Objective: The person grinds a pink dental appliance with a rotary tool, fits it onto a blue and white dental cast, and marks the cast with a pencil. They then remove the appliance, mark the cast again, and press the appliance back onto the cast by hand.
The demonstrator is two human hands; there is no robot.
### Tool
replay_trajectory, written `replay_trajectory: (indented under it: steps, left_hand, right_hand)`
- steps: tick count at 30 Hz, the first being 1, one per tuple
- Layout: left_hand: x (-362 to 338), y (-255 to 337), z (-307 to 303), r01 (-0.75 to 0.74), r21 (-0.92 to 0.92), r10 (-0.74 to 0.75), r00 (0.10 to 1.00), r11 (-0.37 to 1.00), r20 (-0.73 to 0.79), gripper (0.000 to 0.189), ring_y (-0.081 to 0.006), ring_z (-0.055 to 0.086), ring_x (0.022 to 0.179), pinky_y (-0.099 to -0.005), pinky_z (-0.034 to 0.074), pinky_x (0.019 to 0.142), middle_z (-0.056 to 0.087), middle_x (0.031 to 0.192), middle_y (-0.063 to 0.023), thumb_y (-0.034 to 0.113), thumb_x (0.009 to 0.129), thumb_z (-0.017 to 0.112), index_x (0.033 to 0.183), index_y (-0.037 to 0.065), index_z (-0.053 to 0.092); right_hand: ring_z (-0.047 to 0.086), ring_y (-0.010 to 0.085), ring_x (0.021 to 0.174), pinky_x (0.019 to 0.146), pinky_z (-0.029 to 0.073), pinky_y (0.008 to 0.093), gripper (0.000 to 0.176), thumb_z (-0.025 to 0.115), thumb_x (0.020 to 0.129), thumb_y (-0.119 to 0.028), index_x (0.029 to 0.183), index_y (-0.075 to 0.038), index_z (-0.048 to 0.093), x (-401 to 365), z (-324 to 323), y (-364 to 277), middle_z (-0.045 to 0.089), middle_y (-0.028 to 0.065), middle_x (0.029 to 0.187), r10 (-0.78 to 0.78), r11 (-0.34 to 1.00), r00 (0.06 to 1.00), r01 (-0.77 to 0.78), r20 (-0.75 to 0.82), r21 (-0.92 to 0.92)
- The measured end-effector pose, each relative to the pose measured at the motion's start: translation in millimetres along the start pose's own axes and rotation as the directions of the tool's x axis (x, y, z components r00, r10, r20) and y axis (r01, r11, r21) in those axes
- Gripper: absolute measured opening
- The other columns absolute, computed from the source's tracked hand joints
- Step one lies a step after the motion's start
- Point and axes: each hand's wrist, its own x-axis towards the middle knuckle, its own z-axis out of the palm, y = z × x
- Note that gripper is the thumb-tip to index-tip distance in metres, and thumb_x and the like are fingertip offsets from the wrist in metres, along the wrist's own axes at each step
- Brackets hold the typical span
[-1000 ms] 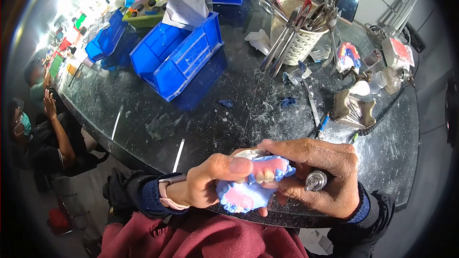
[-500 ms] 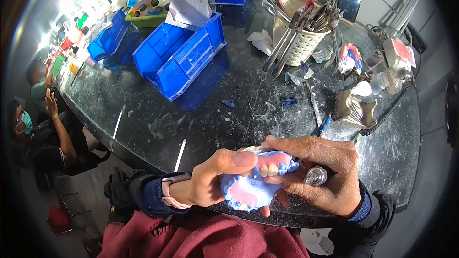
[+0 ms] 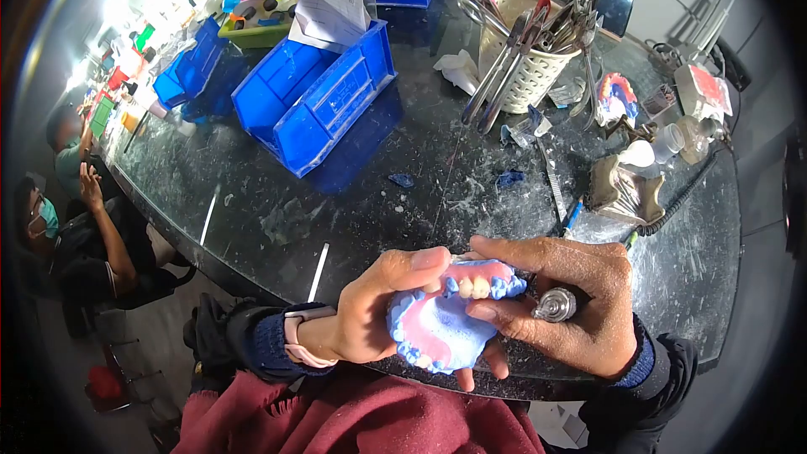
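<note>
A blue and pink dental model (image 3: 441, 328) with whitish teeth is held near the front edge of the bench. Its upper part (image 3: 483, 280) is tilted away from the lower part. My left hand (image 3: 374, 307) grips the model from the left, thumb raised along the upper part's left end. From the right, my right hand (image 3: 580, 303) pinches the upper part between thumb and index finger. A round metal tool end (image 3: 556, 305) sticks out between the fingers of that same hand.
Blue bins (image 3: 336, 105) stand at the back left, papers in one. A white basket (image 3: 525, 76) holds metal tools. Further right are another dental model (image 3: 616, 101), a small tray (image 3: 626, 193) and a blue pencil (image 3: 574, 216). Two people sit at the far left.
My left thumb has lifted and shifted off the front teeth, so more of them shows. The upper part has tilted slightly.
</note>
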Motion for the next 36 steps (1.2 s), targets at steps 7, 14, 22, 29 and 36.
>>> replay_trajectory:
  steps: [7,14,22,29,36]
  left_hand:
    - [-3.7,4.8,3.4,-0.002,0.14,0.031,0.978,0.99,-0.206,0.055,-0.0416,0.057,0.092,-0.0459,0.054,0.064,0.049,0.117,-0.0149,0.045,0.092,0.03,0.127,0.004,0.042]
    - [3.7,10.1,21.7,0.14,0.227,-0.021,0.888,0.964,-0.46,0.071,-0.0387,0.06,0.083,-0.0433,0.054,0.057,0.05,0.117,-0.017,0.057,0.084,0.03,0.127,0.001,0.037]
    - [11.4,10.4,20.3,0.102,0.408,0.032,0.95,0.907,-0.31,0.097,-0.04,0.061,0.074,-0.0385,0.054,0.046,0.047,0.118,-0.0263,0.074,0.068,0.034,0.133,0.002,0.026]
    - [10.0,17.2,25.8,0.132,0.428,-0.005,0.958,0.894,-0.286,0.092,-0.043,0.061,0.072,-0.0386,0.055,0.046,0.051,0.109,-0.0297,0.064,0.07,0.045,0.134,0.002,0.02]
    - [1.0,14.6,14.1,0.03,0.196,0.009,0.98,0.98,-0.2,0.055,-0.0364,0.063,0.063,-0.0377,0.055,0.047,0.059,0.09,-0.0218,0.04,0.091,0.032,0.133,0.008,0.015]
  right_hand:
    - [0.065,0.017,0.069,0.06,0.052,0.0264,0.048,0.071,0.069,-0.002,0.114,0.004,0.055,1.0,-3.2,-6.0,0.064,0.0169,0.09,0.038,0.999,0.999,-0.038,0.012,0.002]
    - [0.066,0.0192,0.074,0.061,0.052,0.0266,0.046,0.072,0.069,-0.007,0.111,0.004,0.056,0.3,-5.3,-3.0,0.065,0.017,0.09,-0.037,0.998,0.999,0.037,0.006,-0.051]
    - [0.045,0.0004,0.045,0.04,0.031,0.0164,0.03,0.077,0.064,-0.013,0.089,0.0,0.067,-2.1,6.7,-7.0,0.061,0.002,0.06,0.125,0.992,0.937,-0.128,-0.325,0.014]
    - [0.046,0.0025,0.044,0.042,0.033,0.0179,0.024,0.075,0.066,-0.02,0.073,0.002,0.066,5.8,2.6,-9.6,0.057,0.0015,0.052,0.204,0.971,0.883,-0.236,-0.422,-0.024]
    - [0.058,0.008,0.059,0.056,0.047,0.0226,0.029,0.075,0.072,-0.018,0.087,0.005,0.065,1.5,-6.1,-3.3,0.065,0.0083,0.069,0.286,0.947,0.928,-0.237,-0.238,0.216]
